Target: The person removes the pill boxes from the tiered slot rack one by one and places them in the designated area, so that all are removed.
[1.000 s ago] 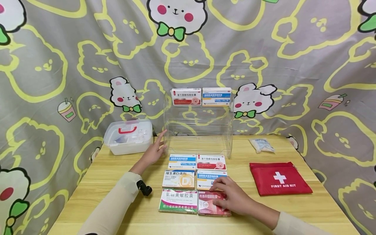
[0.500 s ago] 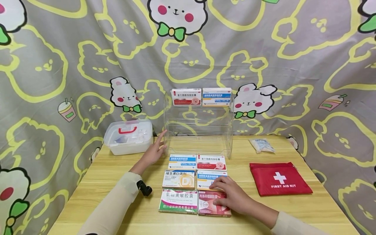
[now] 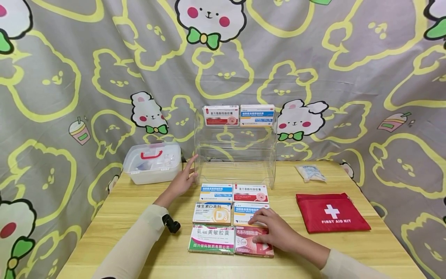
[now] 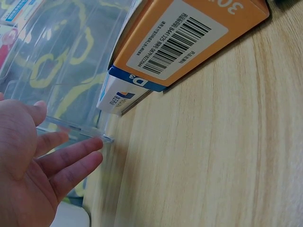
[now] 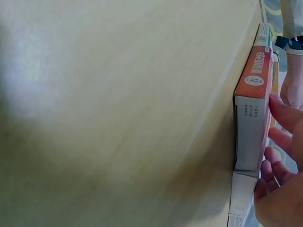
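My left hand [image 3: 182, 181] reaches to the left side of a clear acrylic shelf rack [image 3: 235, 155], its extended fingertips at the panel. In the left wrist view the fingers lie loosely spread by the rack's lower edge. My right hand [image 3: 273, 229] rests over a red medicine box [image 3: 254, 248], thumb on its top face. Its other fingertips reach the blue-and-white medicine box [image 3: 242, 219] just behind. Left of these lie a green-and-white medicine box [image 3: 211, 239] and a vitamin D box [image 3: 211, 213]. Another blue-and-white box [image 3: 216, 192] and a red-and-white box [image 3: 250, 193] form the back row.
On the rack's top tier stand a red-and-white box [image 3: 221, 115] and a blue-and-white box [image 3: 257, 115]. A lidded plastic case [image 3: 153, 162] with a red handle is at the back left. At right lie a red first aid pouch [image 3: 331, 213] and a small clear packet [image 3: 311, 173].
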Demonstrator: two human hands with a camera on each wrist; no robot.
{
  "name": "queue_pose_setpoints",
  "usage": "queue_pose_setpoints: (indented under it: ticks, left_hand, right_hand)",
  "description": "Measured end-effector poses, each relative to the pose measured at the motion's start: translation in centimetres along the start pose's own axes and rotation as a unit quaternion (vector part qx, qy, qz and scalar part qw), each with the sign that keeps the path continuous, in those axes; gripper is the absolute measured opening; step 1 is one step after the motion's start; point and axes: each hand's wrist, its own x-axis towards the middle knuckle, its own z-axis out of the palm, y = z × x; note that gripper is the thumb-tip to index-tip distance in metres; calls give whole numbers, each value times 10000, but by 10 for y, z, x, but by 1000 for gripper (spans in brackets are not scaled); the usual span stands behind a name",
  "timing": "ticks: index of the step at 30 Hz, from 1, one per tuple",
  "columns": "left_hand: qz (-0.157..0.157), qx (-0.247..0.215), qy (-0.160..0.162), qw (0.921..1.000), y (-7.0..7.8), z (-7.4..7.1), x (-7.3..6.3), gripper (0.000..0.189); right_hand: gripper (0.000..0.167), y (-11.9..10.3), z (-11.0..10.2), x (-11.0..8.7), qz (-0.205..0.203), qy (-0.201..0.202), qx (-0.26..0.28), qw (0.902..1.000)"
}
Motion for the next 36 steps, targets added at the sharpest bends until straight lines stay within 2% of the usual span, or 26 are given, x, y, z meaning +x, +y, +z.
queue_pose_setpoints:
  ticks: [16, 25, 36]
  left_hand:
    - [-28, 93, 32, 9999, 0, 0, 0, 82]
    - [44, 110, 22, 9999, -1, 0, 0, 80]
    - [61, 131, 66, 9999, 1, 0, 1, 81]
  right_hand:
    - [43, -6, -18, 12, 119, -181, 249, 9995]
    - [45, -11, -38, 28, -20, 78, 90, 9999]
    - [45, -14, -74, 57, -277, 635, -105, 9975]
